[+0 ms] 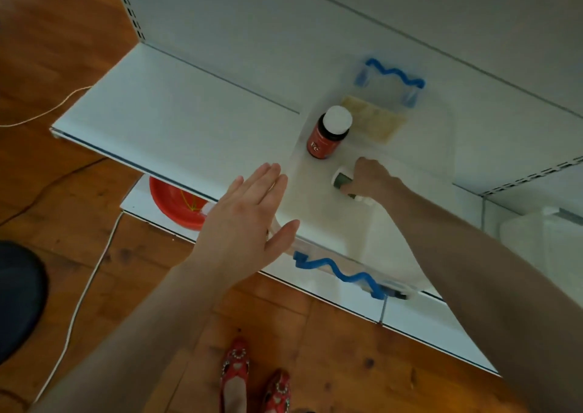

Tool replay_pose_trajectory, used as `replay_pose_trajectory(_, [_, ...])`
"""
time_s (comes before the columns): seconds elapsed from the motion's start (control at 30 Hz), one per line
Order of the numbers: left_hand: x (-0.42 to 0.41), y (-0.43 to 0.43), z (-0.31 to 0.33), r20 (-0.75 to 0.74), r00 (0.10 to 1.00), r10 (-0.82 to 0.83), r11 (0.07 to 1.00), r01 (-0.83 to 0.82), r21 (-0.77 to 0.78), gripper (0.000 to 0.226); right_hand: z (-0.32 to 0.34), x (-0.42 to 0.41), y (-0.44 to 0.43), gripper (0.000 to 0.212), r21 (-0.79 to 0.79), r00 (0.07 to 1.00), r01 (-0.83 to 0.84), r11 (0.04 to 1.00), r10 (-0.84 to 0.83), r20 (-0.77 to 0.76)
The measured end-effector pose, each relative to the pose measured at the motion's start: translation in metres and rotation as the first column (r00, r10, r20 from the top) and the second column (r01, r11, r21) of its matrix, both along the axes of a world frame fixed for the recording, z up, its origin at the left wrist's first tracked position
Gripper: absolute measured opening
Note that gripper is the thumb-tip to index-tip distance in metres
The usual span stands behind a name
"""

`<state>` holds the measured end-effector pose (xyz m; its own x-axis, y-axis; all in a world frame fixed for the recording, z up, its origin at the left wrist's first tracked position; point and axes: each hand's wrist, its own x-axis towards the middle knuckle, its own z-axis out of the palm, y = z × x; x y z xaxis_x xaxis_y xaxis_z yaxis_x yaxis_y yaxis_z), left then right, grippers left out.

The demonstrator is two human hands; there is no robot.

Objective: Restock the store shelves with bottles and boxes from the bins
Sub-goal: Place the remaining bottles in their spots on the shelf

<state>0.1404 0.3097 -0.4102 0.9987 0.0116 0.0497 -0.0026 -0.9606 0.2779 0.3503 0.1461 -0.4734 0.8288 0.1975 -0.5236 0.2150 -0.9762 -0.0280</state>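
Green bottle [342,181] lies in the clear bin [432,147] on the shelf [173,106], right hand [370,180] curled round it beside an upright red bottle [328,136], left hand [246,220] flat and spread at the bin's left wall.

Wooden plank floor [47,49], white cable [82,296] trailing, perhaps a dark stool [19,299] left.

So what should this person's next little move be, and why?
Probably lift the green bottle out of the clear bin and stand it on the white shelf. The right hand already grips it where it lies on the bin's floor, and the left hand is open beside the bin.
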Motion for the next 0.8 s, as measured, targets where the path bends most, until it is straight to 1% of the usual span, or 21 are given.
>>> replay_pose_trajectory(0.07, [0.001, -0.002, 0.005, -0.012, 1.0, 0.005, 0.998, -0.006, -0.056, 0.071, 0.023, -0.011, -0.006, 0.058, 0.124, 0.999, 0.032, 0.992, -0.03, -0.011])
replay_pose_trajectory(0.13, [0.003, -0.002, 0.007, -0.002, 1.0, 0.008, 0.997, -0.009, -0.081, 0.073, 0.048, -0.022, -0.014, 0.058, 0.232, 0.999, 0.038, 0.972, -0.044, 0.023])
replay_pose_trajectory(0.23, [0.012, -0.009, 0.009, 0.058, 0.998, -0.004, 0.997, 0.008, -0.082, 0.065, 0.086, -0.041, -0.033, 0.061, 0.366, 0.993, 0.057, 0.929, -0.09, 0.075])
replay_pose_trajectory(0.27, [0.018, -0.013, 0.01, 0.064, 0.998, 0.001, 0.994, 0.006, -0.112, 0.063, 0.098, -0.049, -0.041, 0.061, 0.418, 0.987, 0.08, 0.905, -0.13, 0.092])
replay_pose_trajectory(0.33, [0.034, -0.026, 0.014, 0.03, 0.999, 0.02, 0.979, -0.013, -0.206, 0.059, 0.119, -0.065, -0.062, 0.06, 0.529, 0.961, 0.163, 0.833, -0.254, 0.105])
replay_pose_trajectory(0.4, [0.057, -0.042, 0.015, 0.027, 1.0, -0.014, 0.973, 0.019, -0.231, 0.054, 0.134, -0.079, -0.084, 0.059, 0.62, 0.907, 0.266, 0.738, -0.41, 0.099])
replay_pose_trajectory(0.43, [0.069, -0.05, 0.013, 0.064, 0.997, -0.04, 0.975, 0.053, -0.216, 0.051, 0.138, -0.086, -0.094, 0.058, 0.65, 0.876, 0.307, 0.695, -0.474, 0.092])
replay_pose_trajectory(0.47, [0.083, -0.056, 0.012, 0.054, 0.997, -0.063, 0.976, 0.073, -0.205, 0.05, 0.139, -0.091, -0.103, 0.057, 0.673, 0.85, 0.338, 0.658, -0.52, 0.083])
replay_pose_trajectory(0.5, [0.098, -0.061, 0.009, 0.006, 0.997, -0.073, 0.98, 0.073, -0.187, 0.053, 0.139, -0.096, -0.11, 0.055, 0.692, 0.833, 0.355, 0.628, -0.549, 0.071])
replay_pose_trajectory(0.53, [0.112, -0.063, 0.005, -0.077, 0.996, -0.054, 0.985, 0.041, -0.166, 0.056, 0.137, -0.1, -0.116, 0.051, 0.713, 0.821, 0.363, 0.6, -0.568, 0.06])
replay_pose_trajectory(0.57, [0.126, -0.065, -0.001, -0.111, 0.993, -0.036, 0.989, 0.019, -0.146, 0.056, 0.134, -0.103, -0.121, 0.048, 0.739, 0.809, 0.365, 0.567, -0.586, 0.05])
replay_pose_trajectory(0.67, [0.158, -0.068, -0.02, -0.045, 0.998, 0.044, 0.995, -0.048, -0.089, 0.047, 0.126, -0.106, -0.13, 0.044, 0.799, 0.789, 0.383, 0.463, -0.614, -0.022])
replay_pose_trajectory(0.73, [0.173, -0.069, -0.03, -0.066, 0.996, 0.062, 0.998, -0.064, -0.028, 0.048, 0.12, -0.108, -0.132, 0.046, 0.818, 0.794, 0.379, 0.432, -0.605, -0.049])
replay_pose_trajectory(0.8, [0.185, -0.069, -0.041, -0.054, 0.997, 0.055, 0.998, -0.053, 0.039, 0.051, 0.114, -0.108, -0.132, 0.047, 0.833, 0.8, 0.369, 0.413, -0.597, -0.058])
